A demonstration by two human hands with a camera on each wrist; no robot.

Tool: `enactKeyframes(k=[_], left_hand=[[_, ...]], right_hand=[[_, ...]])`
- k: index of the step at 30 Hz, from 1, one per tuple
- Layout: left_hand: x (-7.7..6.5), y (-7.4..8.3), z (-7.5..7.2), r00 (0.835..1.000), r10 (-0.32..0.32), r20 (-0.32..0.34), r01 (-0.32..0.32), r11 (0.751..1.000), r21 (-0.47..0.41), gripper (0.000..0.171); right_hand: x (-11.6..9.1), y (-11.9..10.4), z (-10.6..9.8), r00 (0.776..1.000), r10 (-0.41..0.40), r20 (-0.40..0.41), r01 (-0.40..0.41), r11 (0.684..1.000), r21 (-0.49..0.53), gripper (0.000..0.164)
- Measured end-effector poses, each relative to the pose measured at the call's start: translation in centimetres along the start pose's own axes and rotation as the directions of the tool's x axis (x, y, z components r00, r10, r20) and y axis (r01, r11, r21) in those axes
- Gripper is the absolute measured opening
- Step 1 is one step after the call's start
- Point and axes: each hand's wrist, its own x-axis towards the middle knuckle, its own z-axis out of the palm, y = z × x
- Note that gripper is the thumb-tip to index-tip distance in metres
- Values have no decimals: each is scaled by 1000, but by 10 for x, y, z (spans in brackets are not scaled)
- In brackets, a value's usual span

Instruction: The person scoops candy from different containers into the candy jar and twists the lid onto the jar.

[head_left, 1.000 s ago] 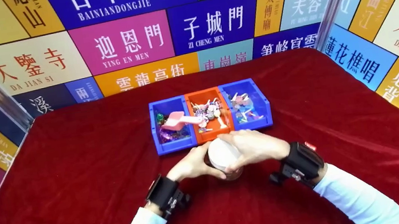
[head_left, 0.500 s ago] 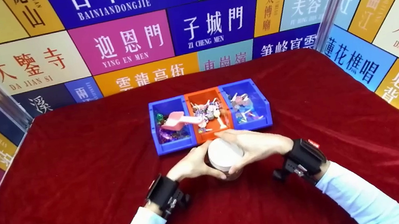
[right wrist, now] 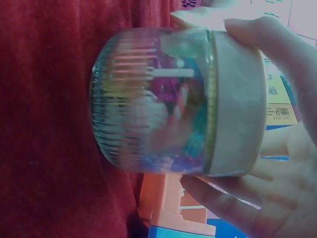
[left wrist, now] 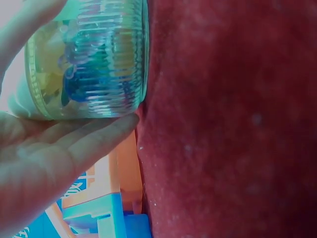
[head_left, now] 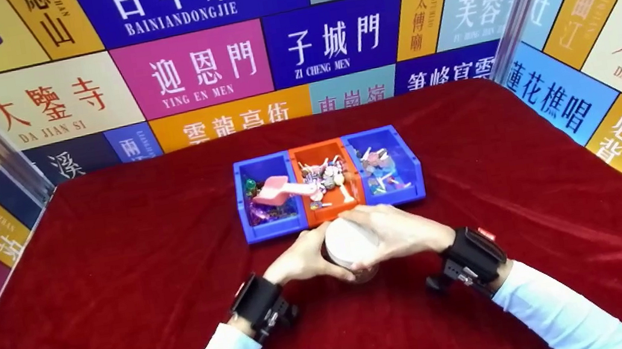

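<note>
A ribbed glass jar point(right wrist: 153, 119) with a white lid point(head_left: 350, 243) stands on the red tablecloth point(head_left: 118, 274), just in front of the bins. Coloured sweets show through its wall point(left wrist: 94, 64). My left hand point(head_left: 298, 259) holds the jar's body from the left, fingers along the glass. From the right, my right hand point(head_left: 398, 234) grips the lid point(right wrist: 237, 106), thumb and fingers curled round its rim. Both wrists carry black camera mounts.
Three joined bins sit behind the jar: a blue one point(head_left: 265, 196) with a pink scoop point(head_left: 280, 190), an orange one point(head_left: 324, 182) with lollipops, and a blue one point(head_left: 386, 167) with more sweets. Panels with printed signs wall the table on three sides.
My right wrist has shifted slightly while both hands stay on the jar and lid. The jar stands where it was.
</note>
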Motion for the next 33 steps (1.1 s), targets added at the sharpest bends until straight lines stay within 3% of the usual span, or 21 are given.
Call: enactKeyframes(k=[8, 16, 25, 29, 31, 33], left_hand=[[2, -1, 0, 1000, 27, -13, -28, 1000, -14, 89], [2, 1, -1, 1000, -7, 18, 7, 1000, 12, 88], [4, 5, -10, 995, -83, 62, 77, 992, 99, 82], [4, 11, -26, 978, -143, 154, 125, 985, 122, 77], [4, 19, -43, 961, -173, 218, 143, 979, 143, 75], [6, 30, -62, 954, -184, 236, 146, 974, 170, 68]], right_hand=[[0, -2, 6, 996, 41, -73, -46, 996, -76, 67], [-1, -1, 9, 993, 35, -108, -44, 996, -79, 64], [-2, 3, 8, 993, 100, -68, -98, 995, 37, 88], [-1, 4, -1, 991, 123, -60, -117, 989, 88, 91], [1, 4, -11, 989, 128, -72, -121, 989, 86, 87], [7, 2, -24, 987, 138, -88, -130, 988, 87, 80]])
